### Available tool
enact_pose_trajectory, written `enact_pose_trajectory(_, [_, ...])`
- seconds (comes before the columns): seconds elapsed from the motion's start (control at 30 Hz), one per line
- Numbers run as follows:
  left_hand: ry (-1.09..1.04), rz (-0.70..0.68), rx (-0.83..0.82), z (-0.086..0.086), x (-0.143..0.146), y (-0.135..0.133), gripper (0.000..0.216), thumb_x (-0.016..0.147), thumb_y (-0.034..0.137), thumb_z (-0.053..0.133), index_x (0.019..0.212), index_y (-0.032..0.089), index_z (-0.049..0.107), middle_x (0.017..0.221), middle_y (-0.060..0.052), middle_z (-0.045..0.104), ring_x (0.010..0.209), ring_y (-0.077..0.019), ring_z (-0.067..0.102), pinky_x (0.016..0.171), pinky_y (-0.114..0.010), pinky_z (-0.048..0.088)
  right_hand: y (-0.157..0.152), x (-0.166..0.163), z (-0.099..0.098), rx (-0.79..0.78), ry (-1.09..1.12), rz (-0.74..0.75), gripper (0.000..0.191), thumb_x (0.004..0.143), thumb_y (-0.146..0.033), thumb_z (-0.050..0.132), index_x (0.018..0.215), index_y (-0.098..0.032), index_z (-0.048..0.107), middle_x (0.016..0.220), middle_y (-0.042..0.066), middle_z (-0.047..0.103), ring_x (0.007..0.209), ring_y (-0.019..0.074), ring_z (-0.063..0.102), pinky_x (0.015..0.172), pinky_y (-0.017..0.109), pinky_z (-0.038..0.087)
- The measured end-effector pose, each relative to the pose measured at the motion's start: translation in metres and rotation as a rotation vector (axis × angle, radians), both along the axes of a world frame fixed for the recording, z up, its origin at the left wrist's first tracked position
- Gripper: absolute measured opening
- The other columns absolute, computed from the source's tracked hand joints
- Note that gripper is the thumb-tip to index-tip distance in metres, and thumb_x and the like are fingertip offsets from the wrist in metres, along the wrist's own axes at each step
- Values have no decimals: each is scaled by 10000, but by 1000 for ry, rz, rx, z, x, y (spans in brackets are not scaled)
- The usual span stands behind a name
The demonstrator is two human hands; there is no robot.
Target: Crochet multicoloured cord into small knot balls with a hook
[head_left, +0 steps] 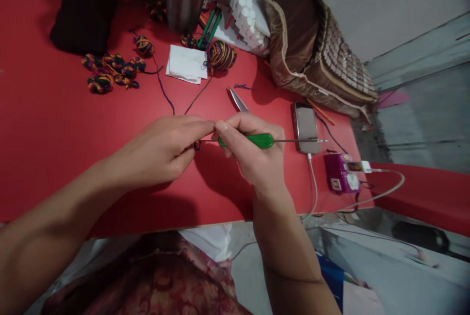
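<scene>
My right hand (253, 153) is closed around the green handle of a crochet hook (263, 141). The hook's thin metal shaft sticks out on both sides of the handle. Close against it on the left, my left hand (165, 144) has its fingers bent and pressed together on dark yarn (198, 146), with a small loop showing below the fingertips. Two strands run up from the left hand, one toward a multicoloured yarn ball (221, 56), the other toward a smaller ball (143, 46). Just beyond my right hand lies a pointed metal blade (238, 100), partly covered by the fingers.
Small crocheted yarn pieces (113, 70) lie at the left of the red table (44, 144), near a dark folded cloth (83, 16). Folded white paper (186, 63) sits mid-table. Toward the right are a cabled phone (306, 124), a purple box (337, 173) and a brown bag (293, 36).
</scene>
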State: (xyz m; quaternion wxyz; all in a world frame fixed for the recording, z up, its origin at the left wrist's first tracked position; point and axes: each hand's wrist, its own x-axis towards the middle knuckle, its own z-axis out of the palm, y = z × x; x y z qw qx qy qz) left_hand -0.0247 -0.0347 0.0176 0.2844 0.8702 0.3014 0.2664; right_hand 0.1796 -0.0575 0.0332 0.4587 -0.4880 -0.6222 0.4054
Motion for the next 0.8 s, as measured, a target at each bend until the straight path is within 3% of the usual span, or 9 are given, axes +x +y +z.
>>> enact_pose_trajectory(0.1, [19, 5, 11, -3, 0, 0, 377, 955, 53, 482, 1191, 201, 736, 1072, -102, 797, 925, -253, 713, 789, -341, 506, 2, 0, -1, -66, 40, -28, 304, 972, -296, 786, 690, -200, 724, 544, -59, 577, 503, 79, 473, 533, 241, 423])
enact_pose_trajectory(0.2, [-95, 9, -20, -4, 0, 0, 447, 951, 51, 503, 1300, 183, 750, 1095, -97, 809, 925, -230, 730, 835, -322, 540, 5, 3, -2, -160, 152, -43, 290, 948, -319, 800, 692, -197, 742, 513, -66, 536, 469, 69, 434, 483, 231, 363])
enact_pose_trajectory(0.37, [-259, -26, -214, -2, -2, 0, 554, 949, 58, 566, 1440, 215, 769, 919, -21, 769, 770, -157, 723, 794, -261, 573, 8, 6, 1, -318, 293, -57, 280, 883, -349, 822, 670, -192, 732, 480, -73, 486, 412, 52, 362, 417, 220, 229])
enact_pose_trajectory(0.6, [-420, -8, -439, 0, -2, -5, 567, 949, 51, 611, 1448, 248, 795, 848, -2, 687, 665, -136, 688, 631, -242, 585, 8, 5, 4, -369, 388, -46, 271, 864, -360, 841, 679, -192, 737, 458, -74, 471, 395, 38, 287, 403, 214, 137])
enact_pose_trajectory(0.8, [-444, 42, -453, 0, 2, -5, 594, 928, 30, 629, 1473, 207, 785, 826, -2, 700, 682, -126, 679, 645, -233, 566, 8, 4, 3, -346, 349, -74, 312, 893, -404, 843, 693, -198, 721, 463, -76, 471, 404, 42, 298, 396, 204, 154])
